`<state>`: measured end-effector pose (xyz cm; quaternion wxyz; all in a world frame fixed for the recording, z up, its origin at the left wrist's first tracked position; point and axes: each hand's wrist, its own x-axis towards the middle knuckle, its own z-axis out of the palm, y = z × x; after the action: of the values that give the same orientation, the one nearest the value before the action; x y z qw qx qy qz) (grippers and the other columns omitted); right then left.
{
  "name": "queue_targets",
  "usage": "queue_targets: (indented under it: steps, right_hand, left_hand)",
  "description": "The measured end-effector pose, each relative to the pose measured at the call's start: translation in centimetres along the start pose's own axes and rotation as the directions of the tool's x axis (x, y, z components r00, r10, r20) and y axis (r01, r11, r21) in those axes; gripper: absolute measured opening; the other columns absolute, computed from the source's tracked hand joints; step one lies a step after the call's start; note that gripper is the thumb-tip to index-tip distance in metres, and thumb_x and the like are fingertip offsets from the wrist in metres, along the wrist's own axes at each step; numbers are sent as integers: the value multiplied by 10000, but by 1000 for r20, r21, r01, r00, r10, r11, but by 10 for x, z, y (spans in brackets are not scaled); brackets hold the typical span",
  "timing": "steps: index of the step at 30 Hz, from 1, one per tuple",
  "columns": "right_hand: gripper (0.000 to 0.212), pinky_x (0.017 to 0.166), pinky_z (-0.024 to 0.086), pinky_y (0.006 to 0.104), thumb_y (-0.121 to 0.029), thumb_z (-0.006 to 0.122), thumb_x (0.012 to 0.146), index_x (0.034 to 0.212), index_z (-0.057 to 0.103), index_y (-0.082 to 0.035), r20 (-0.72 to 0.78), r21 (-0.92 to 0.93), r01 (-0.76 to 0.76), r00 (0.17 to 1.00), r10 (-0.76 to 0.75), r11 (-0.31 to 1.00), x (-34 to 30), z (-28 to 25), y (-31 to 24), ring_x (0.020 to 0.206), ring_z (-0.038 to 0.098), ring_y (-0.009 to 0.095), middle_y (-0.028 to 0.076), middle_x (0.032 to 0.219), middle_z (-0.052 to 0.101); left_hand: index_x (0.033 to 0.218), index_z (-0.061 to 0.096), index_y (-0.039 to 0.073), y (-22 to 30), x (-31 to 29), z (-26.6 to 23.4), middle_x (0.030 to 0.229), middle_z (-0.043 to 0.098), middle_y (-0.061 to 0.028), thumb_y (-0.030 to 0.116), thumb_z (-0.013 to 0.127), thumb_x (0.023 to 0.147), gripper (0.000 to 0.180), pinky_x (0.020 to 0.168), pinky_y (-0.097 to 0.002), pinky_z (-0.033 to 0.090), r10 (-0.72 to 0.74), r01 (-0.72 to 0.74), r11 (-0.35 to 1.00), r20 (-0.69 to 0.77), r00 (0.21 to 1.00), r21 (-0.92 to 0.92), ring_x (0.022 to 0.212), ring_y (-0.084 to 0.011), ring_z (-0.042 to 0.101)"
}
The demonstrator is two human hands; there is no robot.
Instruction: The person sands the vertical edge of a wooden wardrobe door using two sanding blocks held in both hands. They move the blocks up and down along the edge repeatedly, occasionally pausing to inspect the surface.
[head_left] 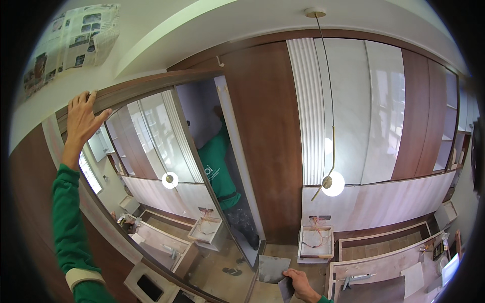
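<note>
My left hand is raised at the upper left, fingers spread over the wooden top trim of a frame around a large mirror panel. My right hand is low near the middle, closed on a grey sheet that looks like sandpaper. A lighter grey square sheet adjoins its fingertips; whether it is part of the held piece I cannot tell. Between the mirror and a brown wood panel, a person in a green top stands in a narrow opening, partly hidden.
A globe pendant lamp hangs right of centre. Below the wall panels, a white box with loose wires stands beside an open wooden frame. A caulking gun lies on the low unit at right. A phone rests at lower left.
</note>
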<state>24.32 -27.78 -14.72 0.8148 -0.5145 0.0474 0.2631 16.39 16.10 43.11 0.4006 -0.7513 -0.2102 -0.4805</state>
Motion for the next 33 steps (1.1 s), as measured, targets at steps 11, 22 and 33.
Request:
queue_targets:
  steps: [11,22,33]
  right_hand:
    - [251,779,481,313,-239,639,963,1012,759,-24,87,-238,168,985,-151,957,2,16,39,855,595,141,11,924,693]
    - [234,713,460,327,-221,637,961,945,740,-11,117,-278,135,988,-106,951,-27,60,41,774,564,146,14,839,662]
    - [294,785,478,353,-256,639,968,1034,747,10,101,-401,85,994,-48,912,-40,72,51,856,583,178,60,946,699]
  left_hand:
    - [1414,575,15,17,-3,10,1331,553,-168,568,760,786,857,1145,-497,333,-76,79,992,-37,996,100,1271,-360,492]
    - [1371,606,2,12,-3,19,1307,567,-162,545,771,771,826,1132,-490,348,-96,101,993,-81,992,65,1262,-353,503]
    - [1348,619,13,11,-4,21,1317,569,-151,534,786,765,800,1159,-490,338,-109,113,993,-99,989,40,1282,-344,501]
